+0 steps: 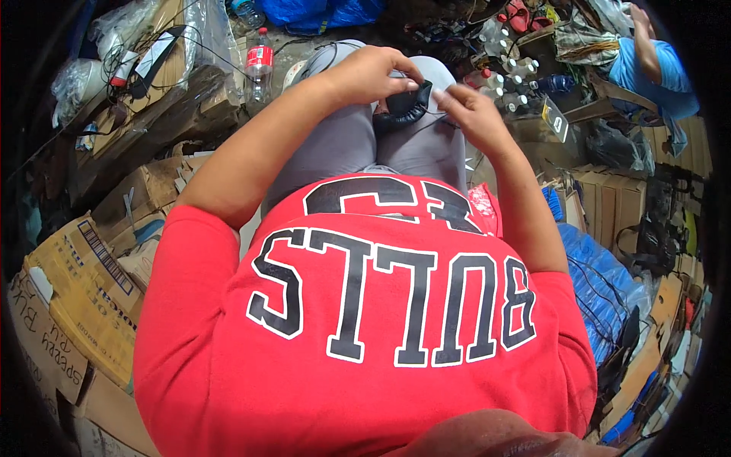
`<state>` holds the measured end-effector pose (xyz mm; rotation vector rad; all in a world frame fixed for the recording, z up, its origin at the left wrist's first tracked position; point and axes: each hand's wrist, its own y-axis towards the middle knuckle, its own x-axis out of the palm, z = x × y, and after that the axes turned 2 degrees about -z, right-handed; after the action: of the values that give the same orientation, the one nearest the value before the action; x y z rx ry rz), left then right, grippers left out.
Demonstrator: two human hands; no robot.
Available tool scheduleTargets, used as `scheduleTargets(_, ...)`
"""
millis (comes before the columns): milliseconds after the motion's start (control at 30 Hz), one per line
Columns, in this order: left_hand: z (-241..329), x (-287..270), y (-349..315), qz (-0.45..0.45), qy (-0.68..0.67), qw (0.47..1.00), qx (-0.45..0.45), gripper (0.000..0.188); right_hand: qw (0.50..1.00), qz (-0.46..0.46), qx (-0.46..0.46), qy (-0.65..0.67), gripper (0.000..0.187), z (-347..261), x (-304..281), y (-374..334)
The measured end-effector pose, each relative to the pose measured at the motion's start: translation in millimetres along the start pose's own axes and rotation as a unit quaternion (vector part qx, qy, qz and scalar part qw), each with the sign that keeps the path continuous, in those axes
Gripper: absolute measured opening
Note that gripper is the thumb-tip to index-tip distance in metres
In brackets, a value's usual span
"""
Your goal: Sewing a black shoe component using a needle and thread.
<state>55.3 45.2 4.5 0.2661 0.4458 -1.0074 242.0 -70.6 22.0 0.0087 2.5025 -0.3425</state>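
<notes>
At 12 o'clock from the red shirt (396,392), across grey trousers (327,145), the black padded piece (403,120) rests over the lap, toward the right knee. The left hand (377,75) reaches it from 11 o'clock, fingertips pinching its upper edge. The right hand (474,114) is at 1 o'clock, just beside the piece, fingers bent; blur hides whether they grip anything, so I cannot tell. Farther out, a printed carton (84,282) leans at 8 o'clock and a blue plastic bundle (598,282) lies toward 4. Beyond the knees, a red-capped bottle (260,65) stands at 11, clear bottles (495,81) cluster between 1 and 2, and another person in a blue shirt (662,76) is at 2.
</notes>
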Motion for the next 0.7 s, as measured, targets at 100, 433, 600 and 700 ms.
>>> scheduleTargets(100,5,9,21,-0.079,-0.027,0.993,-0.081,0.016,0.992,-0.12,0.033,-0.009,0.032,-7,-1,-2)
scheduleTargets(433,-34,9,51,-0.152,-0.057,0.987,-0.014,0.016,0.988,-0.035,-0.02,0.149,0.012,-14,-46,-39)
scheduleTargets(600,-23,-1,49,-0.229,-0.197,0.947,-0.105,0.02,0.998,-0.012,-0.057,0.012,0.018,-2,-18,-26)
scheduleTargets(700,-31,0,46,-0.212,-0.175,0.96,-0.056,0.023,0.994,-0.007,-0.045,-0.1,0.017,-7,-12,-16)
